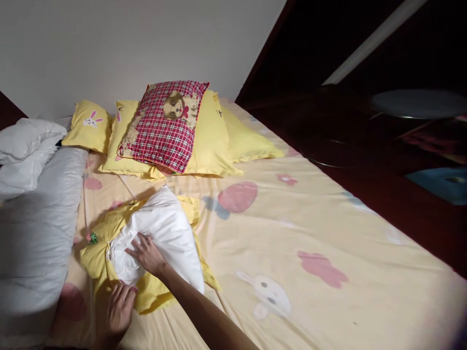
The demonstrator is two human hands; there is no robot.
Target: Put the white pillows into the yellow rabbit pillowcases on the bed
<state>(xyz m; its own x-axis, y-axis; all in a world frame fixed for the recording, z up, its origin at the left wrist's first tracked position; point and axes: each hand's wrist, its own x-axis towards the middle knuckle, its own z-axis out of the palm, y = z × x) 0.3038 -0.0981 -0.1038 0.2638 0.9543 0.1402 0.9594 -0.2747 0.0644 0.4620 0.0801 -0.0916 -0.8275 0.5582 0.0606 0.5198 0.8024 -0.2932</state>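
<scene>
Peach sheeting (314,218) printed with rabbits, strawberries and pink shapes spreads over a bed against a pale wall (109,48), with dark floor to the right. Near the bed's left part lies a yellow pillowcase (153,294), rumpled, its mouth gathered around the crumpled left end of a white pillow (177,228). Most of that pillow is outside the case, resting on top of the yellow cloth. The right hand (148,253) presses on the white fabric beside the mouth, fingers spread well apart and gripping nothing. The left hand (120,308) has its fingers curled closed on the case's lower edge; the fingertips are partly hidden.

Farther back, a red checked cushion (160,141) with a puppy print lies on a pile of yellow pillows (211,146), which are fully covered. Beside them is a smaller yellow pillow (82,133) bearing a rabbit face. One pillow in the pile carries a small dark mark, too small to read. White bedding (40,238) runs along the left.
</scene>
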